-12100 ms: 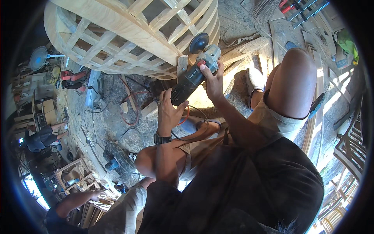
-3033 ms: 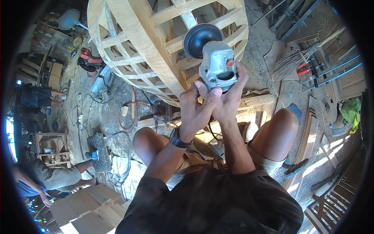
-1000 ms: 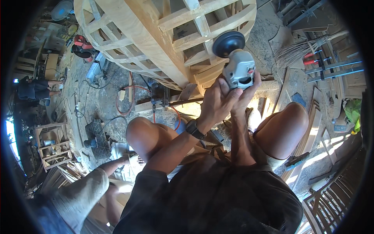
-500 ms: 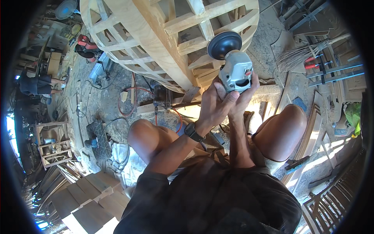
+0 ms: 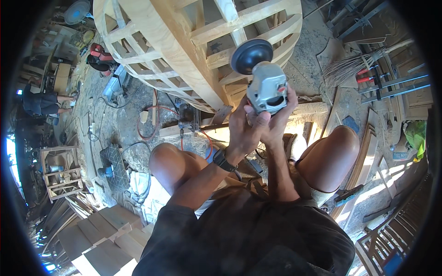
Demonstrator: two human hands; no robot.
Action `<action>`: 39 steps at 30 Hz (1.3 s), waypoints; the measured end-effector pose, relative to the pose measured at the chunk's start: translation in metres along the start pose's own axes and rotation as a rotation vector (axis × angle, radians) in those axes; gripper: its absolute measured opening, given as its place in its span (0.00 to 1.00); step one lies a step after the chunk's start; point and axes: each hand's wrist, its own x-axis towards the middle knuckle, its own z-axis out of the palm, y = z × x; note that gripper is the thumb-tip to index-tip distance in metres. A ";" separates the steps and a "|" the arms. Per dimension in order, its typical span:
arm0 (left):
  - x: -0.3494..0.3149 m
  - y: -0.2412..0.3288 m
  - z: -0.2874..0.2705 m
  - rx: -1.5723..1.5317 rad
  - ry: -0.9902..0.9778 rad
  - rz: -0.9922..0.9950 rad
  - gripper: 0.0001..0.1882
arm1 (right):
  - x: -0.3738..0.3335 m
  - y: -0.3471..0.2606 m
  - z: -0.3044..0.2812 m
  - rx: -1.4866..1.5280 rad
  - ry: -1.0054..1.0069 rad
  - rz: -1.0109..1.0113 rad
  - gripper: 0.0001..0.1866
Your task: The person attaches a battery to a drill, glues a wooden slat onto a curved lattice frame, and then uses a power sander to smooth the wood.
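Both hands are wrapped round a silver angle grinder [image 5: 267,85], raised over my knees with its head facing away from me. A black round backing pad [image 5: 252,56] is fitted at its far end. My left hand [image 5: 245,131], with a watch on the wrist, closes on the grinder's near left side. Opposite it, my right hand [image 5: 282,117] grips the right side, fingers curled around the body. Just beyond stands a curved wooden lattice frame [image 5: 170,41]; the pad overlaps it in view, and I cannot tell whether they touch.
An orange hose [image 5: 211,145] and cables run over the dusty floor. A red power tool [image 5: 99,53] lies at far left, a twig broom [image 5: 345,69] and clamps [image 5: 391,87] at right. Stacked boards [image 5: 99,227] are at near left. Another person [image 5: 41,99] is at far left.
The grinder has shifted a little to the left and slightly nearer, carried by both hands. Their grip on it looks the same.
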 end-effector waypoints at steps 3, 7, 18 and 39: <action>0.002 0.011 -0.008 0.086 -0.015 -0.027 0.38 | 0.002 -0.006 0.002 0.007 -0.029 0.031 0.55; -0.001 0.017 -0.010 0.111 -0.037 -0.094 0.41 | -0.002 -0.003 0.003 0.095 -0.058 0.044 0.54; -0.003 0.009 -0.013 0.141 -0.047 -0.101 0.41 | -0.004 -0.002 0.003 0.120 -0.044 0.039 0.55; 0.016 0.031 -0.014 0.109 0.001 -0.003 0.26 | 0.028 -0.030 0.006 -0.060 -0.056 -0.007 0.54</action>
